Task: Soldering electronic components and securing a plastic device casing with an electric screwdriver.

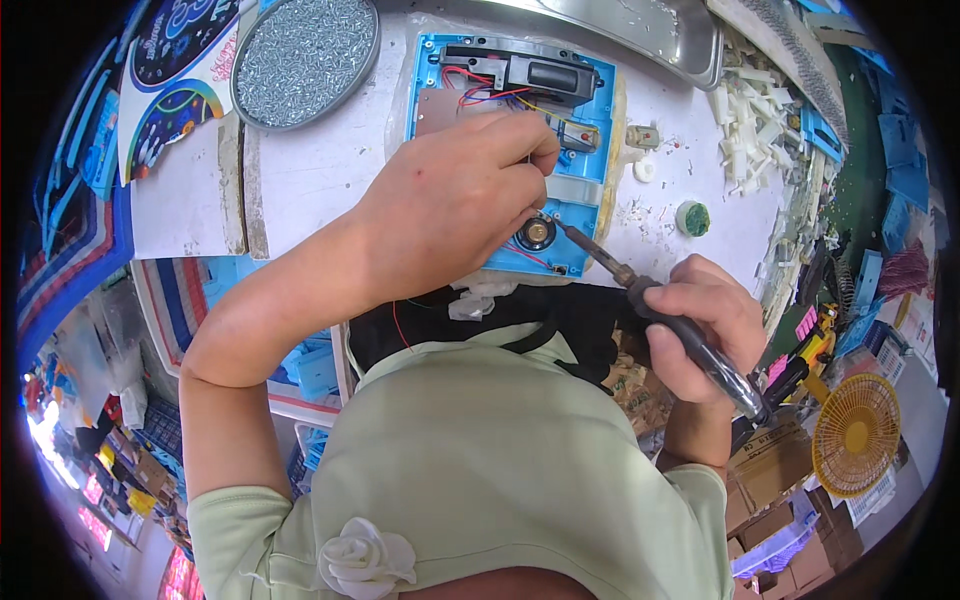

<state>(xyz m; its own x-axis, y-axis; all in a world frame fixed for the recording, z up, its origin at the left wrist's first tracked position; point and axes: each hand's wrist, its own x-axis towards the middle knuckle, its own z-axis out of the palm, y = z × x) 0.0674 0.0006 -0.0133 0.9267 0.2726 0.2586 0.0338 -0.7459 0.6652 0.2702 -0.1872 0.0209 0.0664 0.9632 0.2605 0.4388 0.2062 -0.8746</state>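
My right hand [712,318] is wrapped round the black handle of a soldering iron [612,266]. The iron slants up and to the left, its tip close to a small round black speaker [536,234] in a light-blue plastic housing [606,92]. Over the housing's left side, my left hand [455,190] is closed with fingers pinched together just above the speaker; what they hold is hidden. Inside the housing are a brown board [436,108], a black module [545,76] and thin red, blue and yellow wires. A loose red wire [398,325] hangs below my left wrist.
A round tray of small metal screws [305,60] stands at the upper left, by printed sheets [180,50]. Beyond the housing lies a metal tray [640,25]. White plastic pieces [750,125] and a small green-topped tub [692,218] are at right. A yellow fan [856,435] stands lower right.
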